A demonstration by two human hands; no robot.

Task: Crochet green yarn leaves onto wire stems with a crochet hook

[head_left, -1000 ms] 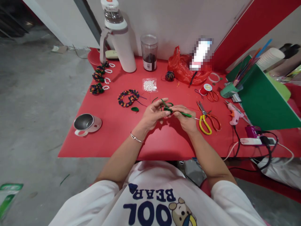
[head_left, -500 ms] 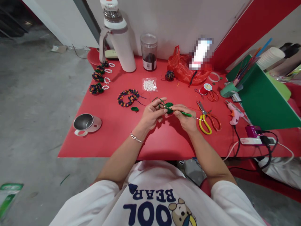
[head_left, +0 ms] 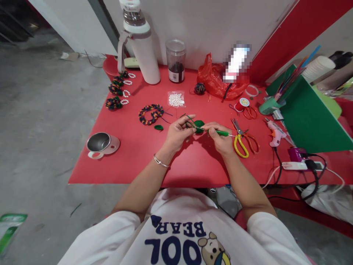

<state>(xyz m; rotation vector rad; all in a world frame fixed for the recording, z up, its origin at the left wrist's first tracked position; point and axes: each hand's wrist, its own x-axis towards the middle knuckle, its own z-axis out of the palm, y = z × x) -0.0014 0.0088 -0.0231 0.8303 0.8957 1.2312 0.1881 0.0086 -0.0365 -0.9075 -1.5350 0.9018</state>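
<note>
Green yarn runs over the raised fingers of my left hand (head_left: 178, 133), whose thumb and fingertips pinch the yarn work near the hook's tip. My right hand (head_left: 220, 139) is closed on a crochet hook with a green handle (head_left: 222, 133), its metal tip pointing left toward my left fingertips. Just beyond, between the two hands, lies a ball of green yarn (head_left: 199, 124). To the left on the red table are a small green crocheted piece (head_left: 158, 127) and a multicoloured crocheted loop (head_left: 143, 117) with loose yarn ends.
A metal cup (head_left: 111, 144) stands left. Behind are bead rings, a bottle (head_left: 147, 59), a jar (head_left: 175, 71), a bead packet (head_left: 176, 99) and a red bag (head_left: 211, 82). Scissors (head_left: 240, 145), pliers-like tools, a glue gun (head_left: 277, 134) and cables lie right.
My right hand and the hook have shifted slightly to the right, and the hook's handle lies more level. My left hand has hardly moved.
</note>
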